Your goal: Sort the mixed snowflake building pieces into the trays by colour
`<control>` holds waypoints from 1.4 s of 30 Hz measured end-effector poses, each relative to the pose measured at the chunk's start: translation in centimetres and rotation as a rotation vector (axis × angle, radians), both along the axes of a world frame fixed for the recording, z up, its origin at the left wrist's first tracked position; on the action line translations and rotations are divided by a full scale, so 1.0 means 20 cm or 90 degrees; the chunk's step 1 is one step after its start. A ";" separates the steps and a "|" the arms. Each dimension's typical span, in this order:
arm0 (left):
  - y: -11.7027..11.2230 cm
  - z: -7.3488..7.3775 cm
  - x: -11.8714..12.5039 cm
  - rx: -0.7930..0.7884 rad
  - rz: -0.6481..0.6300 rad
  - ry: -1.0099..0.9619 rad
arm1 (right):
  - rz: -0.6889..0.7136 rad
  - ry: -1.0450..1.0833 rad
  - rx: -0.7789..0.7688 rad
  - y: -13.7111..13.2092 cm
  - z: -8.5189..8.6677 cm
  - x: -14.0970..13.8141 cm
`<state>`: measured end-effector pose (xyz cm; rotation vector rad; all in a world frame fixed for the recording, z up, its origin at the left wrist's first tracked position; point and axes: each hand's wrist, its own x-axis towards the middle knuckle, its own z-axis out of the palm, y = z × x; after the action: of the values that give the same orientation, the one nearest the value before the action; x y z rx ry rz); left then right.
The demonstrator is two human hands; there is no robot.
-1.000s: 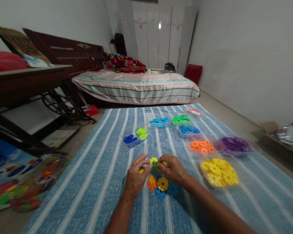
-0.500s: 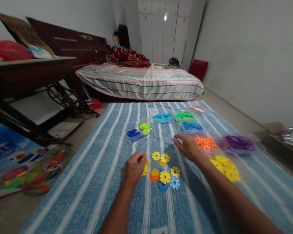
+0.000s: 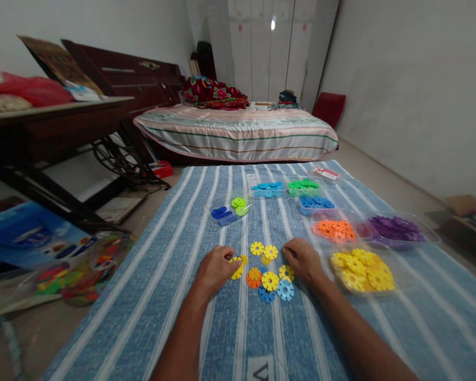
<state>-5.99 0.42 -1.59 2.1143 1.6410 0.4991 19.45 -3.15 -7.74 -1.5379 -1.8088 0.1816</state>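
On the blue striped cloth point(image 3: 174, 275) lies a flat cluster of snowflake discs point(image 3: 269, 281) in yellow, orange and blue. My left hand point(image 3: 216, 269) rests at the cluster's left edge, its fingers pinched on a yellow disc point(image 3: 237, 268). At the cluster's right edge is my right hand point(image 3: 304, 260), beside another yellow disc point(image 3: 286, 272). Its fingers are curled, and what they hold, if anything, is hidden. A clear tray of yellow discs point(image 3: 360, 269) sits just right of that hand.
Behind the cluster stand trays of orange discs point(image 3: 333, 229), purple discs point(image 3: 396, 228), blue discs point(image 3: 316, 202), green discs point(image 3: 303, 184) and cyan discs point(image 3: 267, 187), plus a dark blue and lime tray point(image 3: 230, 209). A bag of toys point(image 3: 83, 264) lies left, with a bed point(image 3: 238, 132) beyond.
My right hand let go of the cluster, reached out open toward the orange tray, then came back curled beside the cluster. The left hand stayed by the yellow disc. The view shifted slightly.
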 end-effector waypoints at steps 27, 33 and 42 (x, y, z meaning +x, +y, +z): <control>-0.04 0.06 -0.11 -0.154 0.101 -0.166 | -0.012 0.150 -0.027 0.03 0.01 0.03; -0.06 0.07 -0.15 -0.167 0.183 -0.183 | -0.010 0.148 -0.028 0.03 0.00 0.03; -0.05 0.11 -0.05 -0.131 0.154 -0.183 | -0.009 0.160 -0.027 0.04 0.01 0.03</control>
<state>-6.98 -0.51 0.70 1.6235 1.7044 0.6438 20.09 -2.33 -7.55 -1.4832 -1.6047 0.3913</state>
